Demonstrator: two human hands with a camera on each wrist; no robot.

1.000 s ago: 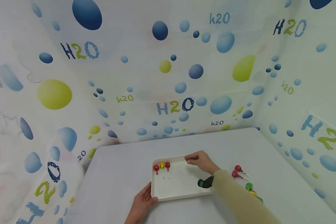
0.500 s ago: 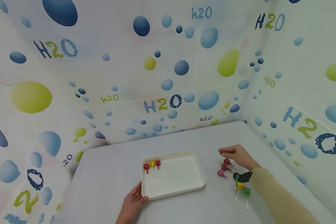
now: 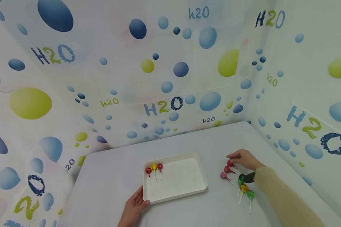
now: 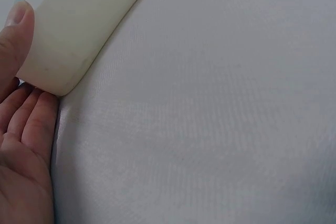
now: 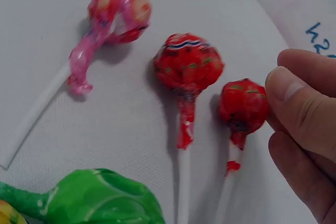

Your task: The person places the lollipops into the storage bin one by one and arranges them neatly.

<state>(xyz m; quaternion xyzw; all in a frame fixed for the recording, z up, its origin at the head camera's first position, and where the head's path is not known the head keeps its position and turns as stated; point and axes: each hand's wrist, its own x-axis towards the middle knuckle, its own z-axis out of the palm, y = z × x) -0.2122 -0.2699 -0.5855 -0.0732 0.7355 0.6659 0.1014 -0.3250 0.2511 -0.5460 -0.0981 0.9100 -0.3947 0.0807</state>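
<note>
Your left hand [image 3: 133, 206] clamps the tray [image 3: 182, 178] at its near left corner, thumb over the rim. Right of the tray, your right hand [image 3: 245, 159] is at the farthest red lollipop [image 5: 243, 106]; whether thumb and fingers pinch it, you cannot tell. Five others [image 3: 244, 188] lie nearby, three [image 3: 154, 167] in the tray

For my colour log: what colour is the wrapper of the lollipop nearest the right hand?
The wrapper is red with green marks; the right wrist view shows it best.
</note>
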